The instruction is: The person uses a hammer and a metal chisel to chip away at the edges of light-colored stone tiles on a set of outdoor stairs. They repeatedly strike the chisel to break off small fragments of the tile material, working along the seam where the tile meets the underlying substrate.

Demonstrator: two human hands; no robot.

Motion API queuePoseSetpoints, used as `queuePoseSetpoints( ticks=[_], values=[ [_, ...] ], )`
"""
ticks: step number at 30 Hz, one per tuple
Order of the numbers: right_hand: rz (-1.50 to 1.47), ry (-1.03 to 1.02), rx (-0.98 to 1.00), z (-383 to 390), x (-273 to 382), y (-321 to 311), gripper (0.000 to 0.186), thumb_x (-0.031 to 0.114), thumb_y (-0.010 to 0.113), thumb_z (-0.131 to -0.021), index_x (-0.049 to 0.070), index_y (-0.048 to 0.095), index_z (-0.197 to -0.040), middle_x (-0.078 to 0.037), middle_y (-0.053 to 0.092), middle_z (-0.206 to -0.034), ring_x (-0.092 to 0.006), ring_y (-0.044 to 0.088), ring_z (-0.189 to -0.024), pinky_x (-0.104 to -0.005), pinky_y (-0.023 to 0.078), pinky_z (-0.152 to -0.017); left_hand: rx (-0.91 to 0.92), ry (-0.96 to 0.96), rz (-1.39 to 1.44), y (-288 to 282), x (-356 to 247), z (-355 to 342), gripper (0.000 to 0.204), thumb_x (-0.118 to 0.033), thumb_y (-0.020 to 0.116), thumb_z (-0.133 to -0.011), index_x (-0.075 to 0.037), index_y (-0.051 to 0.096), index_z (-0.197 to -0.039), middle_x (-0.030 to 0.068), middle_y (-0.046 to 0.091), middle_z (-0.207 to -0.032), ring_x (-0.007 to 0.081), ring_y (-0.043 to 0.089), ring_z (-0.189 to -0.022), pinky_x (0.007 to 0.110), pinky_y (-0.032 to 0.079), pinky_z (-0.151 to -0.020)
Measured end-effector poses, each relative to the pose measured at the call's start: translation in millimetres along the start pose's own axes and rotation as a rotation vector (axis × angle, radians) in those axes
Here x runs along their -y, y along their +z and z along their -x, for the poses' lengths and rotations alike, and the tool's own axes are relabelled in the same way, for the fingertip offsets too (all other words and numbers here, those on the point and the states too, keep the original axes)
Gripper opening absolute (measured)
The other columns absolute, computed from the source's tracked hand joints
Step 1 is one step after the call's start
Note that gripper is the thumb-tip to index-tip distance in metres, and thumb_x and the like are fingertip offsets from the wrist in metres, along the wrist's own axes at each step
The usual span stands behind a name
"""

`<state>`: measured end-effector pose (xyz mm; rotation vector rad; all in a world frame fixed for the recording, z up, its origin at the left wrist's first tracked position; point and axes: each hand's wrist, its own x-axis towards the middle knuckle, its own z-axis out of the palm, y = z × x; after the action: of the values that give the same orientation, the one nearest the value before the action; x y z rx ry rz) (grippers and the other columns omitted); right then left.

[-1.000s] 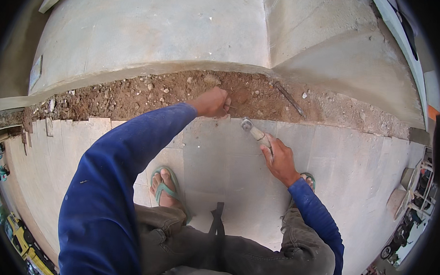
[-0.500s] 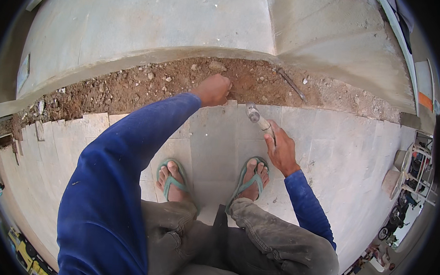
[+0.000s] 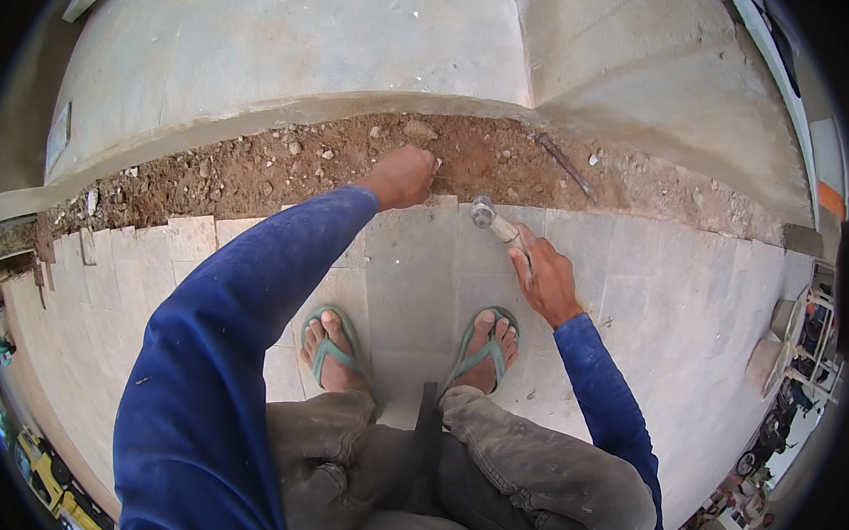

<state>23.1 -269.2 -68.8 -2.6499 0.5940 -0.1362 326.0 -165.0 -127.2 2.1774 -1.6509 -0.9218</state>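
Note:
My right hand (image 3: 547,280) is closed around the pale handle of a hammer (image 3: 500,227). Its rounded metal head lies over the paving tiles (image 3: 409,283), close to their broken far edge. My left hand (image 3: 405,177) is closed above the strip of loose brown soil (image 3: 258,168), just beyond that edge. Its fingertips are pressed together, and whatever they hold, if anything, is too small or hidden to name. To the right of the hammer head, a dark thin metal bar (image 3: 566,165) lies slantwise on the soil.
Several small stones and a larger rock (image 3: 419,130) lie in the soil strip. A smooth concrete slab (image 3: 311,42) borders it at the far side. My feet in green flip-flops (image 3: 331,351) stand on the tiles. At the far right is a metal-framed rack (image 3: 817,348).
My left hand has shifted slightly left and nearer. The hammer has tilted, its head moving a little to the left, while my right hand has moved slightly right.

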Motion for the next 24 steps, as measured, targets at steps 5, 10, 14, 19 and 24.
queuePoseSetpoints(
  ticks=[5,10,14,19,24],
  values=[
    [0.052,0.034,0.026,1.6,-8.3,5.2,0.044,0.027,0.064,-0.097,0.012,0.055,-0.138,-0.015,0.063,-0.086,-0.0366,0.065,-0.071,-0.0461,0.052,-0.062,0.020,0.003,-0.033,4.9,0.4,-2.2,0.015,-0.015,0.075,-0.073,-0.003,0.069,-0.081,0.0204,0.069,-0.080,0.0396,0.069,-0.082,0.047,0.055,-0.075],
    [0.037,0.024,-0.004,5.0,-3.6,8.8,0.043,0.029,0.064,-0.097,0.012,0.057,-0.136,-0.015,0.064,-0.086,-0.0361,0.065,-0.070,-0.0458,0.052,-0.061,0.010,0.004,0.030,5.6,7.4,5.8,0.015,-0.014,0.075,-0.072,-0.003,0.069,-0.081,0.0204,0.069,-0.078,0.0397,0.069,-0.080,0.047,0.054,-0.074],
    [0.055,0.063,0.010,-2.1,-1.4,5.0,0.042,0.029,0.064,-0.097,0.011,0.058,-0.134,-0.015,0.064,-0.086,-0.0346,0.066,-0.070,-0.0447,0.053,-0.060,-0.019,0.007,0.051,1.6,9.6,6.3,0.016,-0.016,0.076,-0.075,-0.003,0.069,-0.081,0.0201,0.069,-0.078,0.0394,0.069,-0.079,0.046,0.054,-0.074],
    [0.021,0.074,-0.021,4.8,4.2,7.1,0.042,0.028,0.065,-0.096,0.011,0.058,-0.135,-0.016,0.065,-0.086,-0.0353,0.066,-0.071,-0.0458,0.053,-0.061,-0.011,-0.017,0.048,-5.7,5.3,4.1,0.018,-0.019,0.077,-0.078,-0.004,0.071,-0.085,0.0203,0.070,-0.079,0.0383,0.070,-0.079,0.045,0.054,-0.074],
    [-0.025,0.179,0.033,10.4,13.1,12.7,0.042,0.022,0.066,-0.096,0.007,0.058,-0.135,-0.021,0.069,-0.094,-0.0397,0.068,-0.082,-0.0458,0.054,-0.068,0.013,-0.028,0.125,-10.6,-2.7,4.2,0.021,-0.022,0.076,-0.082,-0.003,0.072,-0.087,0.0215,0.070,-0.078,0.0379,0.070,-0.078,0.045,0.054,-0.074]
  ],
)
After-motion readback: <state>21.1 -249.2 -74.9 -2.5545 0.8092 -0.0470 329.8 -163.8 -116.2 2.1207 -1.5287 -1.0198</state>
